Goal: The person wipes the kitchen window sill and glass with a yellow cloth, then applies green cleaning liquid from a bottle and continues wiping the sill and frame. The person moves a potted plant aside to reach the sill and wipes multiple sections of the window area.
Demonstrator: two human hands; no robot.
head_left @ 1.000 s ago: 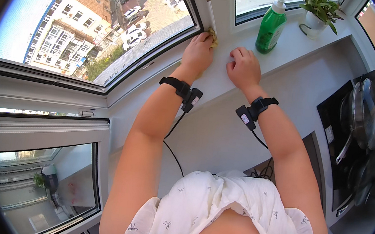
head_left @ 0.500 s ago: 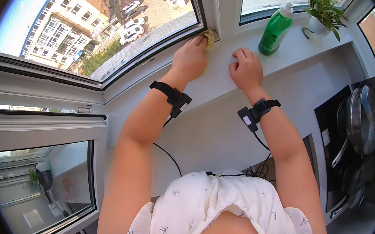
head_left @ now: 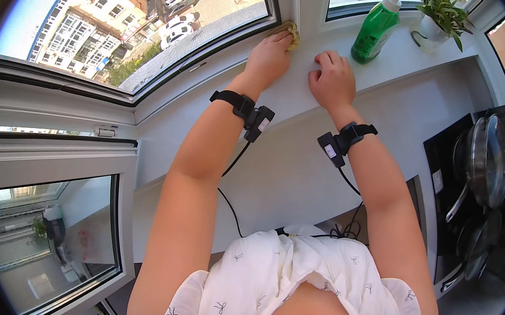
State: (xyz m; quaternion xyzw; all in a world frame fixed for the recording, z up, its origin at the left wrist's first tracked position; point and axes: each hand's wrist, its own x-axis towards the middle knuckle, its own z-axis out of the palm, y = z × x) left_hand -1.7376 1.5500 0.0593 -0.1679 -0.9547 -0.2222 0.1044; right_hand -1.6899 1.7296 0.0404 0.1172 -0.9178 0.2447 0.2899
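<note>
Small yellow cloth [head_left: 291,31], perhaps a sponge, pressed against the white window frame [head_left: 308,6]

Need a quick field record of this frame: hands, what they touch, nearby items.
left hand: presses a small yellow cloth against the white window frame
right hand: flat on the white windowsill, holding nothing
nearby: green plastic detergent bottle, small potted green plant
right side: steel lidded pan on the black hob

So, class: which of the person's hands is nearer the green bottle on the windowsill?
Right. The right hand rests flat just left of the green bottle; the left hand lies farther left, pressing a yellow cloth.
</note>
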